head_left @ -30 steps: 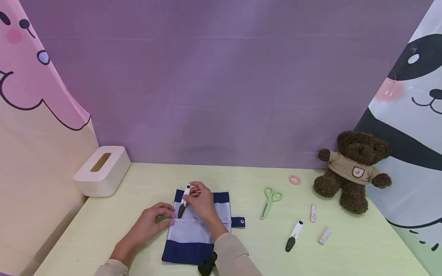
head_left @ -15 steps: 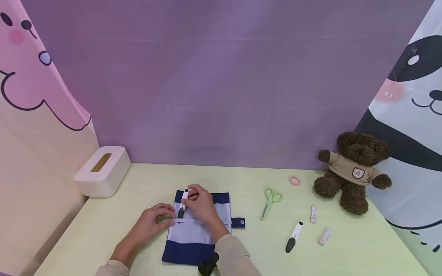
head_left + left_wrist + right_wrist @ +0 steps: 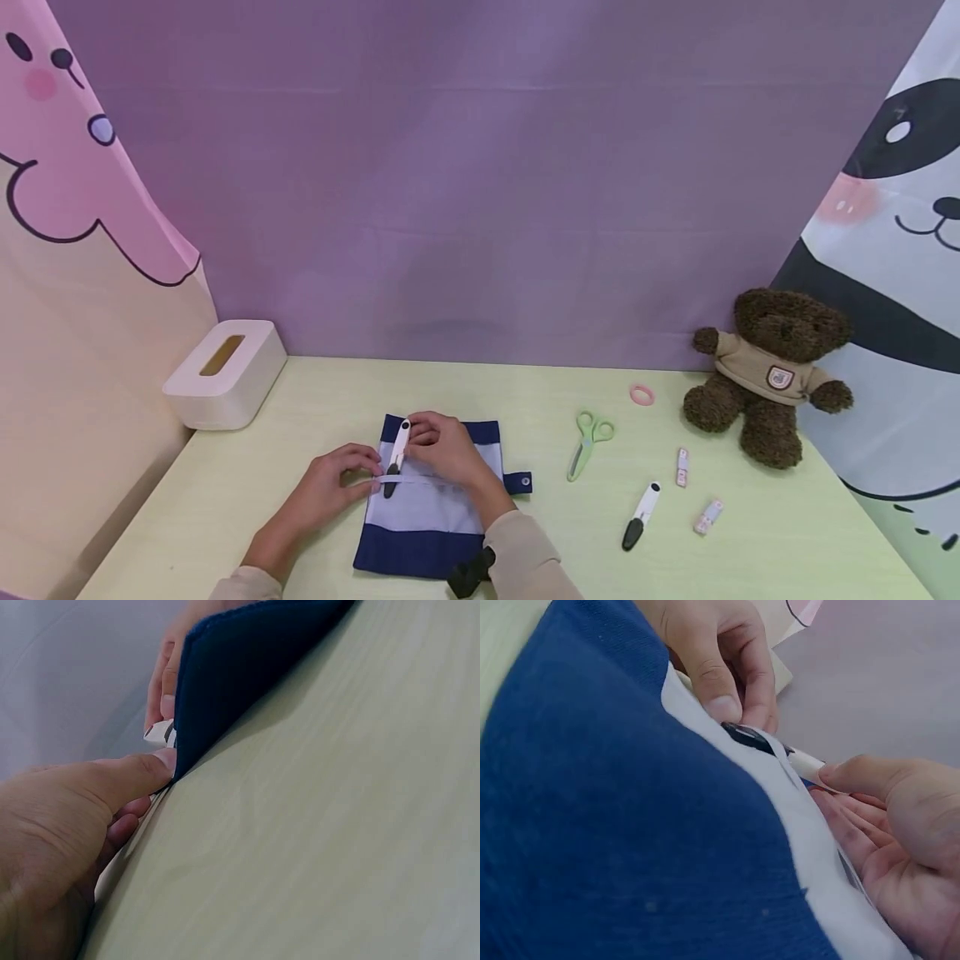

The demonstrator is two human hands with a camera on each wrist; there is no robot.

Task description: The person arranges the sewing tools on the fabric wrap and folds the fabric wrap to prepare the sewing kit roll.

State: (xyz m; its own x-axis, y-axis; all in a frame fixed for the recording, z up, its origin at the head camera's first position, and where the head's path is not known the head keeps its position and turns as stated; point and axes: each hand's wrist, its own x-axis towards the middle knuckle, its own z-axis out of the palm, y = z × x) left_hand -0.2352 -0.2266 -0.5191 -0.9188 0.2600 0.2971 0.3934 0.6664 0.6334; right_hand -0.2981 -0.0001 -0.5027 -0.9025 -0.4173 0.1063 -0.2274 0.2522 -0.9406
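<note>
A navy and pale fabric pouch (image 3: 420,510) lies flat on the table, a thin pale band (image 3: 412,479) running across it. The right hand (image 3: 448,450) pinches the white end of a white and black pen-like tool (image 3: 397,454); its black tip passes under the band, as the right wrist view also shows at the tool (image 3: 806,765). At the pouch's left edge, the left hand (image 3: 333,483) pinches the edge by the band between thumb and fingers; in the left wrist view the left hand's thumb (image 3: 142,776) presses on the pouch edge (image 3: 225,682).
Right of the pouch lie green scissors (image 3: 588,444), a second white and black tool (image 3: 641,517), a pink ring (image 3: 641,394) and two small pink-white items (image 3: 682,467). A brown teddy bear (image 3: 776,375) sits at the back right, a white tissue box (image 3: 225,375) at the back left.
The right hand has moved toward the person, and the tool has slid down so its black tip now passes under the band. The left hand has stayed at the pouch's left edge.
</note>
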